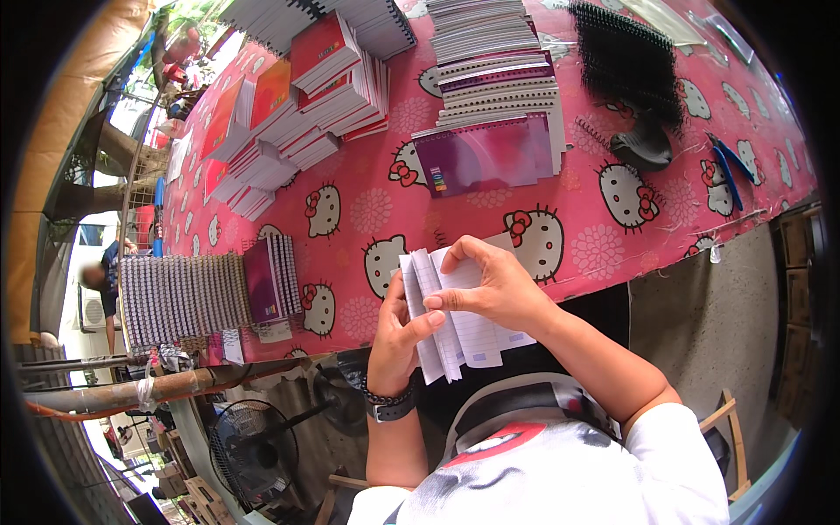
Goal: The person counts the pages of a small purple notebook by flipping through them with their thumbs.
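Over the table's near edge I hold a bundle of lined white paper sheets (475, 339), fanned apart with some pages standing up in folds. My left hand (398, 337), with a dark watch and a bracelet at its wrist, is closed on the bundle's left side, thumb across the pages. From the right, my right hand (497, 284) grips the upper part, its thumb and bent fingers among the sheets. Whether the sheets are bound together is hidden. Beyond them lies a stack of purple-covered notebooks (472, 162) with punched edges.
A pink cartoon-print cloth covers the table (595, 249). Red-covered notebooks (328, 83) pile up at far left; a row of spiral-bound notebooks (188, 297) stands near left. Black binding coils (626, 66), a black rounded object (641, 150) and blue-handled pliers (731, 171) lie right. A fan (254, 451) stands below.
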The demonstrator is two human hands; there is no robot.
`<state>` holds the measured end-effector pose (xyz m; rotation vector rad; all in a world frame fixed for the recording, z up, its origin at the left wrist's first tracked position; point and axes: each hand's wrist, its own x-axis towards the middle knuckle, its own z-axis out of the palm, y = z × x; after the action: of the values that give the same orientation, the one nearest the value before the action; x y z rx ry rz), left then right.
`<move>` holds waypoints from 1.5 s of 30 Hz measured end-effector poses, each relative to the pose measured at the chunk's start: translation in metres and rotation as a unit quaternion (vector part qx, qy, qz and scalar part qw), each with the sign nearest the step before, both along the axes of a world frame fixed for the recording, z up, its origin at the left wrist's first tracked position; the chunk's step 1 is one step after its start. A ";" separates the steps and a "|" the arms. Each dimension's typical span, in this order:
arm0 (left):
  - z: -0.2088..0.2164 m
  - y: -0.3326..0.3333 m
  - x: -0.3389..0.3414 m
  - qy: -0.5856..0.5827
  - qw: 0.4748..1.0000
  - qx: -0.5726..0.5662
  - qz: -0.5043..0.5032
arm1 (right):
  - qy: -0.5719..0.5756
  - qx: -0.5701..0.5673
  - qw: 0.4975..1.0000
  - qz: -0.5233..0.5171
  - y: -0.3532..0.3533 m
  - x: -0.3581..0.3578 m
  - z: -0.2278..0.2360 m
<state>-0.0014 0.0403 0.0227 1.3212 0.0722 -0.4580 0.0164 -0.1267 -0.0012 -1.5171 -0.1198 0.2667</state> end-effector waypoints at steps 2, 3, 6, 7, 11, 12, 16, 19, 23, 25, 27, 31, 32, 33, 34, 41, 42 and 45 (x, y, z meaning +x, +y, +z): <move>0.000 0.000 0.000 -0.001 1.000 0.000 -0.001 | -0.001 0.000 1.000 0.002 0.000 0.000 0.000; 0.000 0.000 0.000 -0.001 1.000 -0.001 0.000 | -0.001 0.000 1.000 0.003 0.000 0.001 0.000; 0.000 0.000 0.000 -0.001 1.000 -0.003 0.002 | 0.006 0.004 1.000 0.004 -0.001 0.000 0.001; 0.000 0.000 0.000 -0.001 1.000 -0.004 0.004 | 0.006 0.006 1.000 0.003 -0.001 0.000 0.001; 0.000 -0.001 -0.001 -0.001 1.000 0.000 0.003 | 0.005 0.007 1.000 0.003 -0.001 0.000 0.000; -0.001 0.000 -0.001 -0.003 1.000 0.002 0.003 | 0.004 0.006 1.000 0.003 -0.001 0.000 0.001; 0.000 -0.001 -0.001 -0.005 1.000 0.005 0.010 | 0.006 0.007 1.000 0.004 0.000 0.000 0.001; -0.001 -0.001 -0.001 -0.007 1.000 0.009 0.008 | -0.002 0.004 1.000 -0.002 0.000 0.000 -0.001; -0.001 0.000 -0.001 -0.002 1.000 0.011 0.004 | -0.014 -0.001 1.000 -0.009 0.000 0.000 -0.001; -0.003 0.001 -0.001 -0.002 1.000 0.001 0.003 | -0.017 -0.001 1.000 -0.009 0.000 0.000 -0.001; -0.003 0.002 -0.001 -0.001 1.000 -0.015 0.002 | -0.019 -0.002 1.000 -0.009 0.000 0.000 -0.002; -0.006 0.007 -0.001 0.012 0.999 -0.037 -0.002 | -0.008 -0.003 1.000 -0.004 0.000 0.000 -0.002; -0.007 0.008 -0.001 0.016 0.999 -0.043 -0.005 | -0.014 -0.002 1.000 -0.006 0.000 0.000 -0.003; -0.007 0.008 0.000 0.019 0.999 -0.048 -0.007 | -0.019 -0.001 1.000 -0.007 0.000 -0.001 -0.003; -0.007 0.009 0.000 0.023 0.998 -0.053 -0.009 | -0.020 0.002 1.000 -0.008 0.000 -0.001 -0.003; -0.007 0.005 -0.002 0.020 0.998 -0.057 -0.007 | -0.082 0.101 0.989 -0.075 0.005 -0.007 0.000; -0.008 0.006 -0.002 0.014 0.999 -0.047 -0.011 | -0.116 0.101 0.985 -0.076 0.005 -0.006 0.000; -0.005 0.003 -0.003 -0.002 1.000 -0.025 -0.011 | -0.099 0.063 0.993 -0.013 -0.002 -0.004 -0.008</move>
<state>-0.0044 0.0429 0.0172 1.2739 0.0423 -0.4718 0.0125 -0.1282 -0.0092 -1.4161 -0.2698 0.0857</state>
